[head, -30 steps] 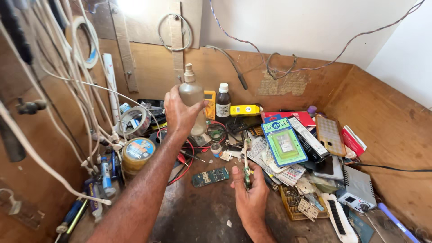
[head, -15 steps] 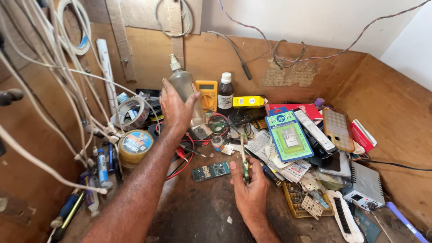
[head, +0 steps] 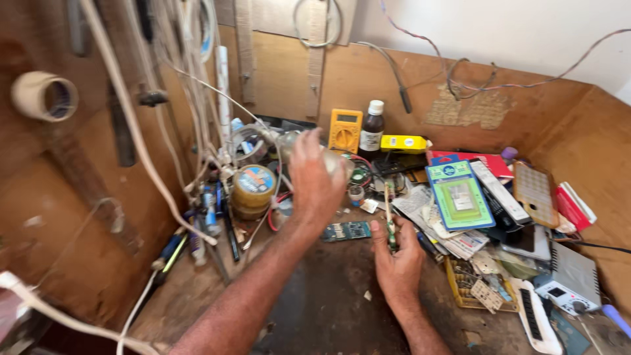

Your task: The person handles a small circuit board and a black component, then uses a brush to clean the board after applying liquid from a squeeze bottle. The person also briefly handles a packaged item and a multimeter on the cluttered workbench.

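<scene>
— We are looking down at a brown wooden workbench (head: pixel 342 315) boxed in by board walls, with white cables (head: pixel 141 144) hanging down its left side and clutter heaped along the back and right. Why is the middle left bare?

— We would judge it serves as the working patch: both hands meet there, while the loose stock is pushed outward. The yellow multimeter (head: pixel 345 130) and the dark bottle with a white cap (head: pixel 373 126) stand upright against the back board, within reach but out of the way.

— And the hands?

— Our left hand (head: pixel 314 176) is wrapped around a clear bottle (head: pixel 289 141), tipped so its thin nozzle points left, above the round tin (head: pixel 253 189). The bottle is blurred; it looks glassy and pale, and we cannot tell what it holds. Our right hand (head: pixel 399 253) is closed on a narrow green circuit board (head: pixel 390 213), standing it nearly upright, low over the bench. The hands are apart, left higher than right.

— Why upright?

— Probably so one face stays turned to us. It is slim and strip-like, its parts too small to make out. A second, flatter green board (head: pixel 347 231) lies on the bench between the two hands, touching neither.
</scene>
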